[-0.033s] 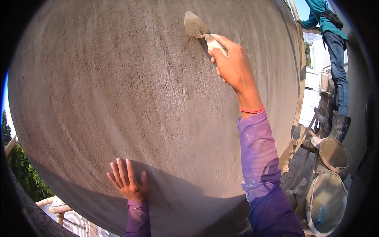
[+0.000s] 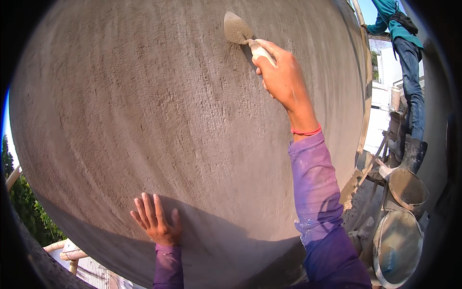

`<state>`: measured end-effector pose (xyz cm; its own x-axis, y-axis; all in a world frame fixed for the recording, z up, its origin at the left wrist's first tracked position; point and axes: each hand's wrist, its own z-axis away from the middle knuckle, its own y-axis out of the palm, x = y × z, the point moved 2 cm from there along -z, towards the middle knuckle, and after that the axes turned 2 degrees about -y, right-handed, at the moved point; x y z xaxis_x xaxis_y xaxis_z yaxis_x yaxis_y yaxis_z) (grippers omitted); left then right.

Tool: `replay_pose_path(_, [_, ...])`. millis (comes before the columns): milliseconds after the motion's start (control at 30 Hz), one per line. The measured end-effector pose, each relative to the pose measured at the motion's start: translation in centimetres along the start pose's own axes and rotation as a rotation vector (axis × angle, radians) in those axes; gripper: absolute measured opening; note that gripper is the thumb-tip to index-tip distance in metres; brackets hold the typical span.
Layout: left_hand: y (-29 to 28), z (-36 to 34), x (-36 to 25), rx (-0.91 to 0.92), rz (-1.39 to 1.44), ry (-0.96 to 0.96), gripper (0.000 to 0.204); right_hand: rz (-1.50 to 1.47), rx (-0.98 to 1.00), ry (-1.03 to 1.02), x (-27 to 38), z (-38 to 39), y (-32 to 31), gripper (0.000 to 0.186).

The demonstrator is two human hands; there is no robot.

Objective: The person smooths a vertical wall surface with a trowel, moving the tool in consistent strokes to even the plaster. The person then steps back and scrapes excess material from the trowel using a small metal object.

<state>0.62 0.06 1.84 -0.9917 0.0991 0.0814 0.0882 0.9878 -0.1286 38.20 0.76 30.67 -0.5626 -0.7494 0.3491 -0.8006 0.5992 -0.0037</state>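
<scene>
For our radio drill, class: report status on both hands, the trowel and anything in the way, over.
Right hand gripping trowel. Left hand open against wall. Trowel mortar-smeared, pointing upward. Buckets off right, not in the way.

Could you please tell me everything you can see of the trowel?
The trowel is a small hand tool with a rounded, leaf-shaped blade that looks like metal, its face largely coated in grey-brown mortar-like material. A short neck joins it to a pale, smeared handle, gripped in the right hand. It slants with its tip up and to the left, before the upper part of the plastered wall; whether the blade touches it, I cannot tell.
</scene>
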Motion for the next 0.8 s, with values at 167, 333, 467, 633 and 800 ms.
replay_pose_path(167, [0.0,0.1,0.3,0.008,-0.013,-0.004,0.064,-0.012,-0.003,0.068,0.3,1.9,0.0,0.048])
replay_pose_path(333, [0.4,0.0,0.2,-0.009,-0.009,0.005,0.065,0.034,-0.010,0.066,0.8,0.3,-0.4,0.047])
replay_pose_path(467, [0.3,-0.1,0.2,-0.009,-0.006,0.000,0.064,0.063,-0.004,0.041,0.5,0.7,-0.9,0.048])
replay_pose_path(633, [0.5,-0.2,0.1,-0.011,-0.026,0.019,0.066,0.085,-0.028,-0.107,0.5,-0.2,0.5,0.048])
replay_pose_path(800, [0.2,0.1,0.7,-0.002,-0.042,0.010,0.065,0.089,-0.080,-0.128,-2.1,3.0,1.1,0.049])
